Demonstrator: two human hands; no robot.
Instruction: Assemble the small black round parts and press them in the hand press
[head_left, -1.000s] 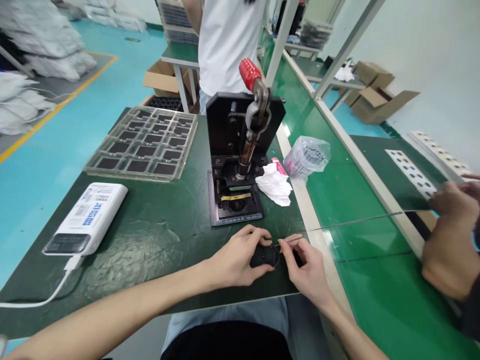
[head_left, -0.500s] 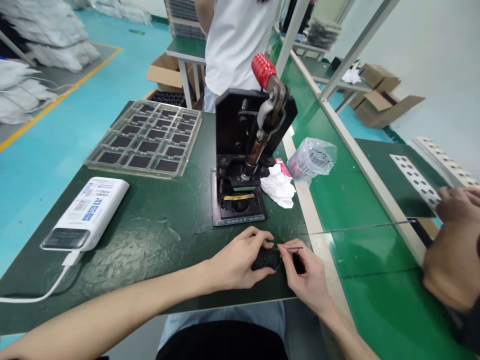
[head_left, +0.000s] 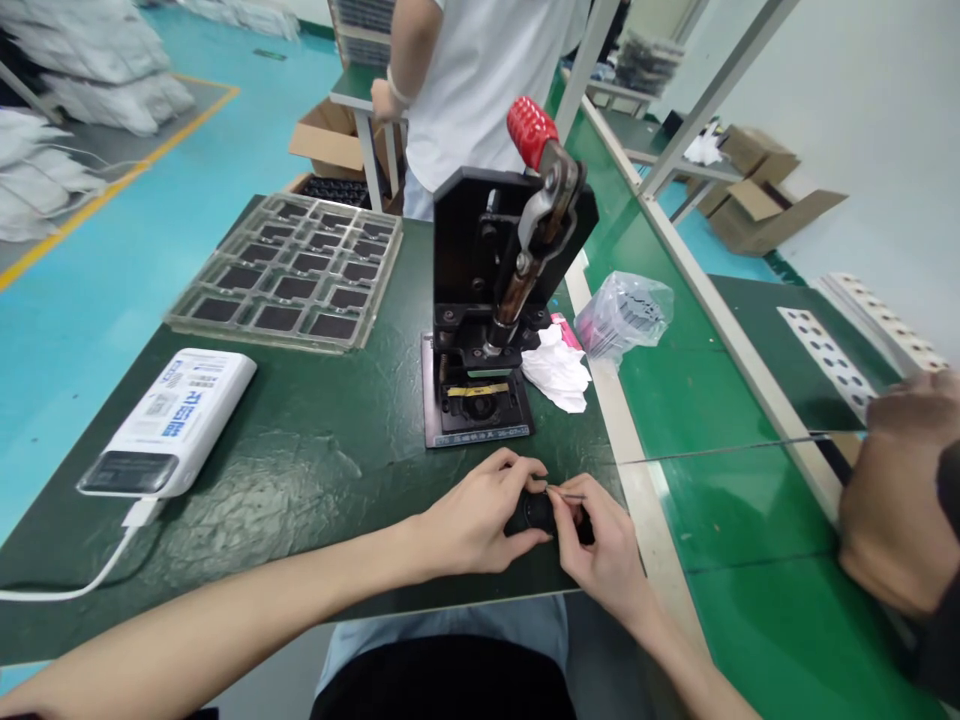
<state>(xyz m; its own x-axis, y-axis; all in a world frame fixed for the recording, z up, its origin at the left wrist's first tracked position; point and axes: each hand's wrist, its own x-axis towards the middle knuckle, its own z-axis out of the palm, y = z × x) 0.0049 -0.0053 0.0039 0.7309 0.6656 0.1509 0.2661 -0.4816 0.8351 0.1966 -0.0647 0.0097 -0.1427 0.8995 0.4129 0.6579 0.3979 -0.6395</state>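
My left hand [head_left: 484, 515] is closed around the edge of a small black part with a round feature [head_left: 537, 512], held low over the front of the table. Between the thumb and fingers of my right hand [head_left: 600, 545] is a thin dark strip [head_left: 574, 497], pinched at the upper right of the black part. My fingertips hide much of both pieces, so I cannot tell whether the strip touches the part. Just beyond my hands stands a black toggle press [head_left: 480, 330] with a red handle [head_left: 531, 132] raised.
A clear tray [head_left: 289, 270] of dark pieces lies at the back left, with a white power bank [head_left: 172, 420] and cable nearer. Crumpled tissue [head_left: 556, 368] and a plastic bag [head_left: 626, 315] sit right of the press. A co-worker's hand [head_left: 900, 490] is at far right; another person stands behind.
My right hand has shifted slightly left with the strip, closer to my left fingers. My left hand stays around the black part. The person behind now shows a forearm and hand.
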